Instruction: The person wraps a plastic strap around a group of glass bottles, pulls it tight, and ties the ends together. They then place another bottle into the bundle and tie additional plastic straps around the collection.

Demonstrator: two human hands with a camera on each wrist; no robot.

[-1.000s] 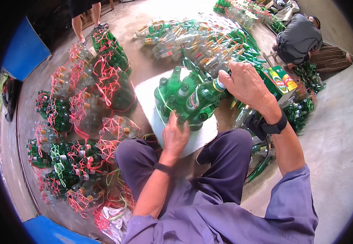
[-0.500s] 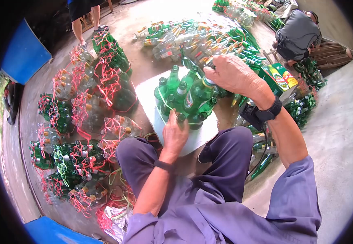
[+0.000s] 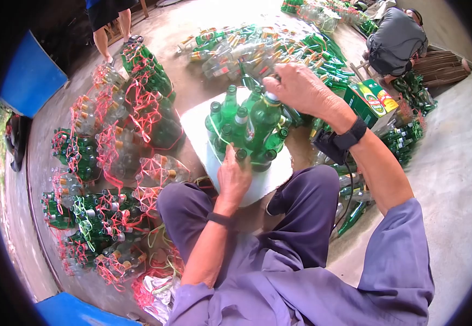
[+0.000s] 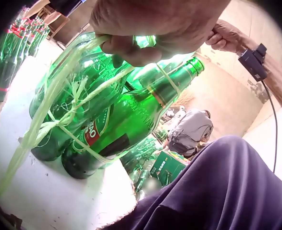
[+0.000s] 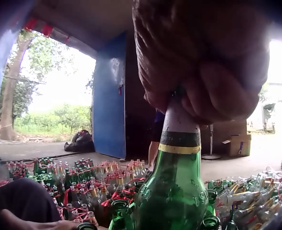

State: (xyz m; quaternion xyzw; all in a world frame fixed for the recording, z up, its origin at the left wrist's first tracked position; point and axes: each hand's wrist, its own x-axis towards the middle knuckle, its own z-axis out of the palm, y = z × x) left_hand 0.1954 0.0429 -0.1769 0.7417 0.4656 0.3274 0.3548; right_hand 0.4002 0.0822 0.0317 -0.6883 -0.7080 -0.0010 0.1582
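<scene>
Several green bottles (image 3: 228, 103) stand grouped on a white board (image 3: 268, 182) before the knees. In the left wrist view, pale green twine (image 4: 45, 129) runs knotted around the green bottles (image 4: 131, 115). My left hand (image 3: 234, 176) is at the near side of the group, fingers curled at the twine and a bottle neck. My right hand (image 3: 304, 89) grips the neck of a labelled green bottle (image 3: 263, 122), held nearly upright at the group's right side. In the right wrist view, the fingers of my right hand (image 5: 203, 72) wrap that bottle's (image 5: 172, 191) neck.
Bottle bundles tied with red twine (image 3: 146, 119) stand at the left. Loose bottles (image 3: 247, 54) lie in a heap beyond the board. A green carton (image 3: 370, 103) and more bottles are at the right. One person (image 3: 396, 43) crouches back right; another's legs (image 3: 103, 41) show back left.
My right hand has moved left, bringing the labelled bottle from a tilt to nearly upright among the others. My left hand has stayed at the near side.
</scene>
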